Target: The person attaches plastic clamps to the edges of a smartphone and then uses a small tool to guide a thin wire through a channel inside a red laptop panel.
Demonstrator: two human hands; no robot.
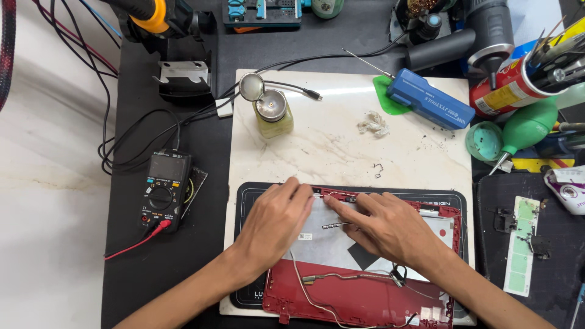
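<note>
Both grips pinch together on a thin cable (332, 196) at the red laptop lid (365, 298), left hand (274, 222) steadying, right hand (384, 225) guiding it.

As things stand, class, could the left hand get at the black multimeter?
Probably yes: the left hand rests on the red laptop lid, and only bare dark mat separates it from the multimeter.
</note>
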